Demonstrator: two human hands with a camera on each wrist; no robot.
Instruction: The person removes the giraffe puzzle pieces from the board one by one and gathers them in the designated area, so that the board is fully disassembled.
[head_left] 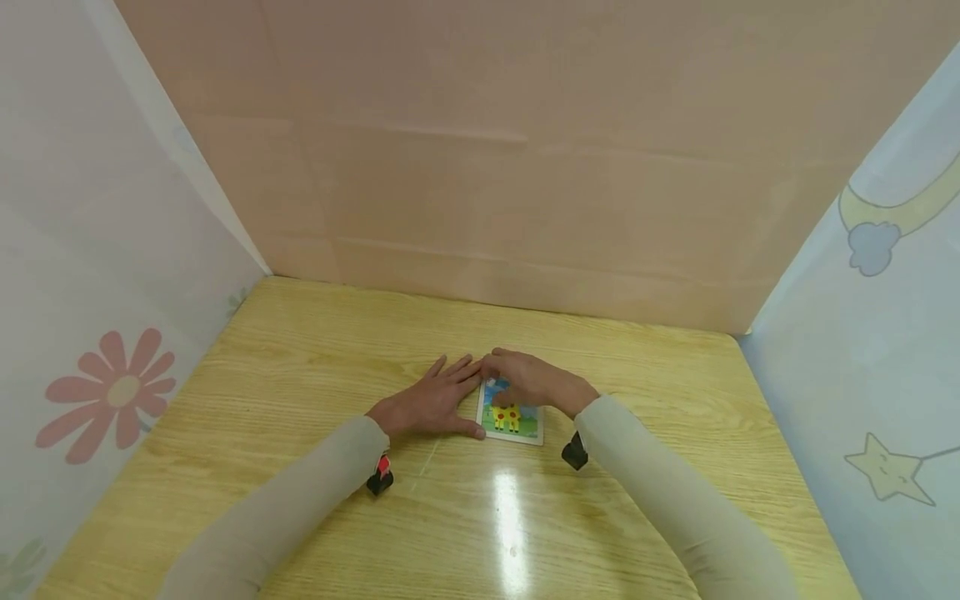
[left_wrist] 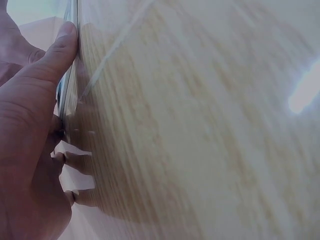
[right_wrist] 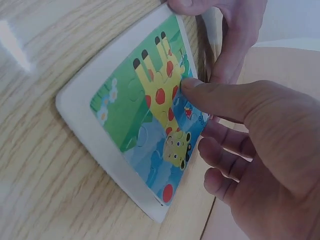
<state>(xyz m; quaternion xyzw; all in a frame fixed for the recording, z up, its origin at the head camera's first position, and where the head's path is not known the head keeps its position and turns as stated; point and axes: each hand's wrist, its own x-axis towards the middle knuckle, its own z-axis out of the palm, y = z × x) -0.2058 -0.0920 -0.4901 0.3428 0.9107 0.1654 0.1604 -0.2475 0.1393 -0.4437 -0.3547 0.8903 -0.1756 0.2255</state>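
A small jigsaw puzzle with a white border lies flat on the wooden table. Its picture, clearest in the right wrist view, is a yellow giraffe with red spots on green and blue. At its left edge, my left hand rests on the table with fingers spread, the thumb against the border. Over the puzzle's upper part is my right hand, covering some of the picture. Its thumb touches the puzzle's face; the other fingers bend loosely near the edge, apparently holding nothing.
The wooden tabletop spreads around the puzzle, with a bright light reflection near the front. A brown panel closes the back. Pale printed sheets stand at the left and right. Dark devices sit at both wrists.
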